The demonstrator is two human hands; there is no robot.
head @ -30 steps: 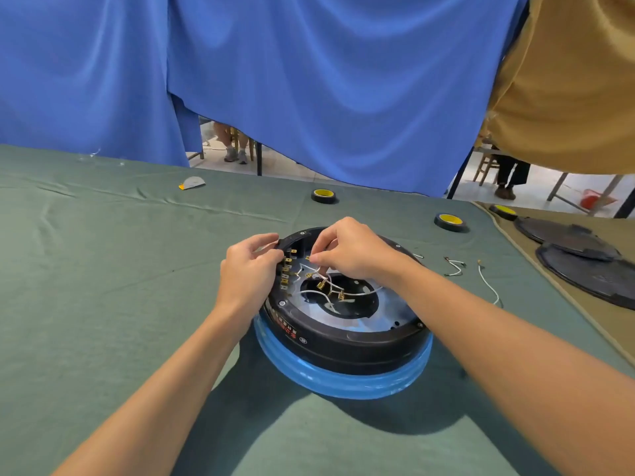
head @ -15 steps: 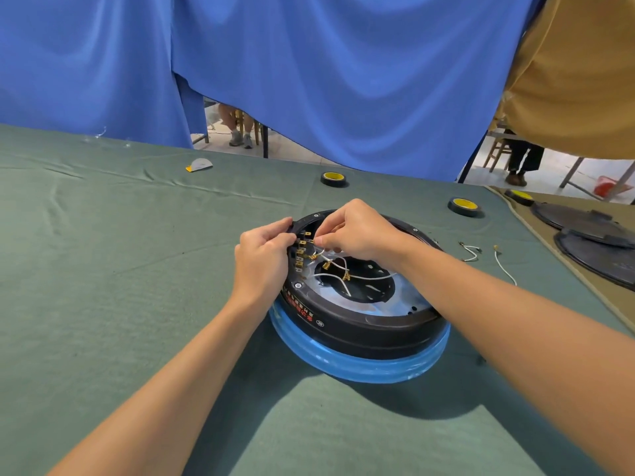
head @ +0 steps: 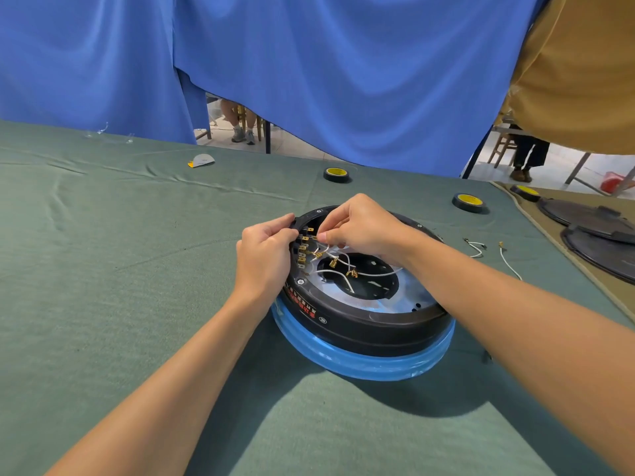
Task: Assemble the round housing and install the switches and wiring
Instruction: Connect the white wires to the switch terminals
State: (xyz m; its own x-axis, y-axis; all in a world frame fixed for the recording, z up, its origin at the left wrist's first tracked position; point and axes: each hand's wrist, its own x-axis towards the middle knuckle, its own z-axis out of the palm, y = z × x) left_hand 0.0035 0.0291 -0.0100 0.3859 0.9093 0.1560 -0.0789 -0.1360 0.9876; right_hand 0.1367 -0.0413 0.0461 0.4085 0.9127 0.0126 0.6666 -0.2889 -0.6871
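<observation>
Two-handed work at frame centre on round housing (head: 364,324), sitting on green table (head: 103,269). Gripping its rim beside switch terminals (head: 304,250) with left hand (head: 263,255); pinching white wire (head: 327,248) with right hand (head: 360,228). Probably heavy, rigid. Limp, thin wiring: better held by the brass connector.

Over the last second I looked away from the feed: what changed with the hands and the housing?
Right hand, pinching a white wire, edged slightly toward the switch terminals. Left hand keeps gripping the housing rim. Housing, tape rolls unmoved.
</observation>
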